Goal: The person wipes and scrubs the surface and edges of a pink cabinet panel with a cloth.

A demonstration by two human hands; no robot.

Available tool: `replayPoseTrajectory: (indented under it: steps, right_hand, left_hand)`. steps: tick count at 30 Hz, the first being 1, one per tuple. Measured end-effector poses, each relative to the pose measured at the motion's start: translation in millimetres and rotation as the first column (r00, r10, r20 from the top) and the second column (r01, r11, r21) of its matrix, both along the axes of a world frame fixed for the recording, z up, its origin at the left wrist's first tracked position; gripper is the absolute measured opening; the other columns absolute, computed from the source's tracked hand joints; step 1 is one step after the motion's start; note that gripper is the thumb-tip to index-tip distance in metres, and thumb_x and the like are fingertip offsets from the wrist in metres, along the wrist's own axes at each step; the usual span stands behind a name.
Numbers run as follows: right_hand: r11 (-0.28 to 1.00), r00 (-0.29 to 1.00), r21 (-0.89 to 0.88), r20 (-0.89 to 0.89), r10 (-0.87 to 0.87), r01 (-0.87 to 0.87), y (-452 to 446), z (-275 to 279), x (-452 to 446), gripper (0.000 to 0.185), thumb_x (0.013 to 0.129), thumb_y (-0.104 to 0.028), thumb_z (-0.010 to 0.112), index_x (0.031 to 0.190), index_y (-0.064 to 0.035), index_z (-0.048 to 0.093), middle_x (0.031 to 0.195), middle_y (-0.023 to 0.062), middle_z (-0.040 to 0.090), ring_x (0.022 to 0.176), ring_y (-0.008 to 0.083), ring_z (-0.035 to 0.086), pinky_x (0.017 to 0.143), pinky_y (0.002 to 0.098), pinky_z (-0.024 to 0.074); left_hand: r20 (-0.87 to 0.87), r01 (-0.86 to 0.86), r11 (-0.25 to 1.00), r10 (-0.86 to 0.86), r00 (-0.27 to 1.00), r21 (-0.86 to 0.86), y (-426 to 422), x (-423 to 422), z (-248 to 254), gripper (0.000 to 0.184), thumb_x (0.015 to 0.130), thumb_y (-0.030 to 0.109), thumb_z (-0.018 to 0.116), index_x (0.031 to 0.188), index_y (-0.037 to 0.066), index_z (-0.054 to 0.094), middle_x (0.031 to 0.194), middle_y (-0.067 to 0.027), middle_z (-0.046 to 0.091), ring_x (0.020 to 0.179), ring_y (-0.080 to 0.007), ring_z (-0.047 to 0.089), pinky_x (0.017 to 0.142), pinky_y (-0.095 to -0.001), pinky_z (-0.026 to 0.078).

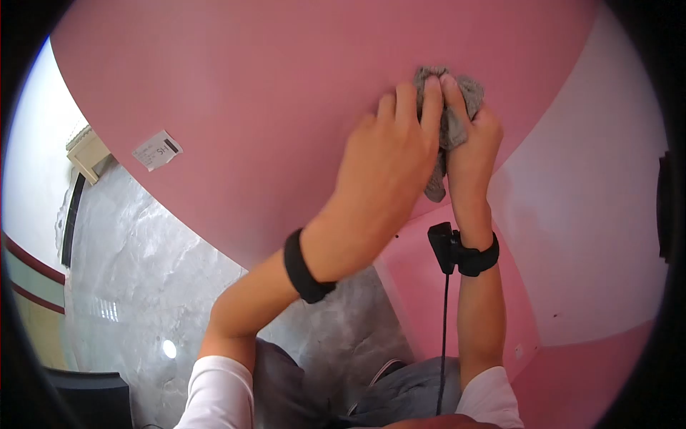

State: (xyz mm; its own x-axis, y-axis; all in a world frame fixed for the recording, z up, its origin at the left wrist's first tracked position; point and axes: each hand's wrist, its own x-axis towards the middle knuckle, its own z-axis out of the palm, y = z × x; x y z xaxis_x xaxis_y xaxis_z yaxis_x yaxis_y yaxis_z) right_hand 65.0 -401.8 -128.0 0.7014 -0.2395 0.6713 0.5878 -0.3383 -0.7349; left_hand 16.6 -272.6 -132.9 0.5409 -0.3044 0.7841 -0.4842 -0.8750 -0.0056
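Observation:
A crumpled grey cloth [453, 133] is bunched between my two hands against a large pink panel [271, 79]. My left hand [389, 154] has its fingers pressed over the cloth from the left. From the right, my right hand [475, 146] closes round the same cloth, its thumb lying near the left fingertips. One end of the cloth hangs down between my wrists. Part of it is hidden under the fingers. A black band [306, 266] circles my left wrist, and a black strap with a small device [464, 252] and a cord is on my right.
A white printed label [157, 150] sticks to the pink panel. Below it spreads a grey marbled floor [157, 286]. A pink board [457, 286] and a pale wall [579, 214] stand to the right. A cream furniture leg [87, 159] shows at far left, a dark object [89, 397] lower left.

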Motion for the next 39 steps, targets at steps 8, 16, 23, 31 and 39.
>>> replayPoseTrajectory:
  steps: [8,16,23,31,39]
  right_hand:
    - [0.967,0.955,-0.255,-0.283,-0.086,0.011,-63.9,-80.9,25.7,0.053,0.095,-0.042,0.074,0.076,0.0059,0.063,0.06,0.0144,0.051,0.059,0.0204,0.042,0.059,0.0388,0.0425]
    - [0.885,0.945,-0.46,-0.248,-0.215,0.08,-40.4,-42.4,-8.3,0.056,0.092,-0.046,0.075,0.075,0.0059,0.064,0.062,0.0184,0.055,0.056,0.0242,0.047,0.059,0.0399,0.0446]
    - [0.987,0.994,-0.12,-0.01,-0.113,0.111,-10.2,-26.7,-10.7,0.049,0.097,-0.04,0.073,0.079,0.0056,0.065,0.064,0.017,0.053,0.057,0.0192,0.046,0.056,0.0357,0.0413]
    - [0.985,0.993,-0.136,0.07,-0.093,0.102,-13.6,-45.8,9.8,0.054,0.098,-0.042,0.071,0.077,0.0073,0.063,0.062,0.0176,0.049,0.06,0.0203,0.042,0.056,0.04,0.0411]
    - [0.927,0.979,-0.319,0.016,-0.205,0.199,-30.2,-6.5,5.3,0.048,0.096,-0.038,0.075,0.079,0.0053,0.065,0.064,0.0049,0.055,0.064,0.0123,0.044,0.059,0.0345,0.042]
  left_hand:
    - [-0.263,0.197,0.98,-0.189,0.946,0.003,-18.3,19.0,-86.4,0.085,0.075,0.012,0.076,0.147,-0.014,0.039,0.114,-0.0209,0.057,0.08,-0.0313,0.07,0.066,-0.035,0.059]
    - [-0.267,0.072,0.993,-0.045,0.963,0.092,-16.1,-15.3,-67.1,0.086,0.076,0.007,0.07,0.148,-0.02,0.033,0.108,-0.0208,0.058,0.082,-0.0277,0.069,0.062,-0.0339,0.058]
    - [-0.012,-0.092,0.991,0.093,0.996,0.097,-6.1,-14.0,-38.2,0.078,0.082,0.021,0.073,0.147,-0.01,0.045,0.101,-0.008,0.058,0.085,-0.0182,0.062,0.071,-0.0257,0.052]
    - [0.101,-0.033,0.999,0.031,0.994,0.013,-11.7,20.1,-64.8,0.087,0.072,0.017,0.077,0.147,-0.009,0.041,0.104,-0.0116,0.057,0.086,-0.0237,0.064,0.069,-0.0308,0.056]
    - [-0.107,0.069,0.986,-0.085,0.991,-0.149,-25.1,5.6,-40.6,0.088,0.078,0.025,0.079,0.148,-0.012,0.04,0.112,-0.0138,0.059,0.094,-0.0233,0.064,0.076,-0.0306,0.056]
